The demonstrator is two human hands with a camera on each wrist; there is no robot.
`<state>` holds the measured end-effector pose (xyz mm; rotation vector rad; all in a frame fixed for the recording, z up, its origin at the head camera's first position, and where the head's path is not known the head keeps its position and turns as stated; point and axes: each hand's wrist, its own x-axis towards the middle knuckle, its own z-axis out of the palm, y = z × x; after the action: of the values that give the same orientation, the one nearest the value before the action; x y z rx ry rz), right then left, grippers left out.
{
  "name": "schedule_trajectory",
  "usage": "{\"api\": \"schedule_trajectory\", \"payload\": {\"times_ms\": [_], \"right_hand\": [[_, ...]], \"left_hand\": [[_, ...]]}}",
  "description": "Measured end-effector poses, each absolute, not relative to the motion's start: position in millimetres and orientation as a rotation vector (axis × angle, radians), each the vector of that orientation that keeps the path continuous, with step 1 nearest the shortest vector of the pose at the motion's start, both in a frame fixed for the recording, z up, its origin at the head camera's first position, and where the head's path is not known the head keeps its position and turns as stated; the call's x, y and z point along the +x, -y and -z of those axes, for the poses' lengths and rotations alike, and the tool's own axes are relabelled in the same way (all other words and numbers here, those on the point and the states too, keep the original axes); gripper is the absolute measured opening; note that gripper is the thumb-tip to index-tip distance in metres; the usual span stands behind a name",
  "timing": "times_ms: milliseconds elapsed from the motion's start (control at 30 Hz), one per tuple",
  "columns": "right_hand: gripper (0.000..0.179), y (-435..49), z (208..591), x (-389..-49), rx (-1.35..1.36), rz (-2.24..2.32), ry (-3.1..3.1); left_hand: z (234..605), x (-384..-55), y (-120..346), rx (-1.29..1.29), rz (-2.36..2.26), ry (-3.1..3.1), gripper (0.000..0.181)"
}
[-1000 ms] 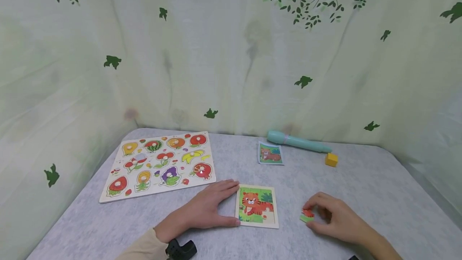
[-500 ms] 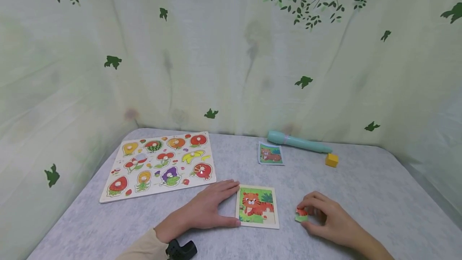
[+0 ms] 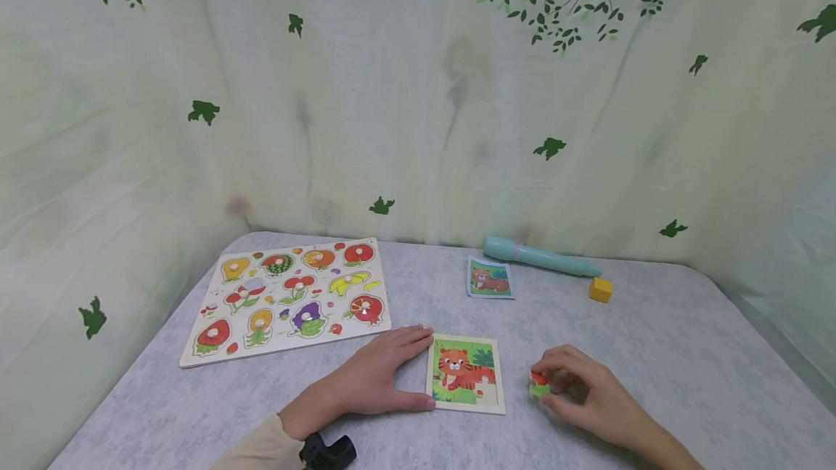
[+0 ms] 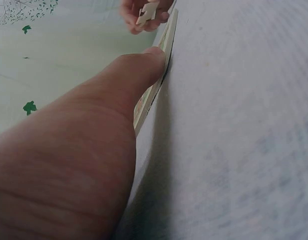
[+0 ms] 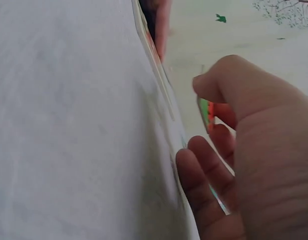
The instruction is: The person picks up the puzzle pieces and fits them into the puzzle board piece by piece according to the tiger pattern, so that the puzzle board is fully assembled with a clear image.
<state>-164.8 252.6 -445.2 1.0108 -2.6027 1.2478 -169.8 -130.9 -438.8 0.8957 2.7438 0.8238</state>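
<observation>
A small jigsaw puzzle piece (image 3: 539,384), red and green, is pinched between the thumb and fingers of my right hand (image 3: 581,394), just right of the puzzle tray. The right wrist view shows the same piece (image 5: 204,114) edge-on at the thumb tip. My left hand (image 3: 375,376) lies at the left side of the square tiger puzzle tray (image 3: 500,383), fingers and thumb extended, their tips at its upper and lower left corners. In the left wrist view the thumb (image 4: 154,55) touches the tray's edge. The tray's picture has a bare gap at the lower right.
Behind the left hand lies a large fruit peg puzzle board (image 3: 287,299). Toward the back sit a tiger picture card (image 3: 490,279), a teal microphone-shaped stick (image 3: 542,257) and a yellow cube (image 3: 600,289). A leaf-patterned curtain (image 3: 418,129) hangs behind the table.
My right hand has moved a little left toward the puzzle tray, and the piece has turned slightly in its fingers. The left hand and the tray have stayed still.
</observation>
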Motion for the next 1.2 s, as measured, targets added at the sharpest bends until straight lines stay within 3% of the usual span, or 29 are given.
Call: {"api": "schedule_trajectory", "payload": {"times_ms": [1200], "right_hand": [[0.027, -213.9, 444.4, -147.9, 1.025, -1.416, 2.644]], "left_hand": [[436.8, -169.6, 131.4, 0.883, -0.824, -2.737, 0.093]]}}
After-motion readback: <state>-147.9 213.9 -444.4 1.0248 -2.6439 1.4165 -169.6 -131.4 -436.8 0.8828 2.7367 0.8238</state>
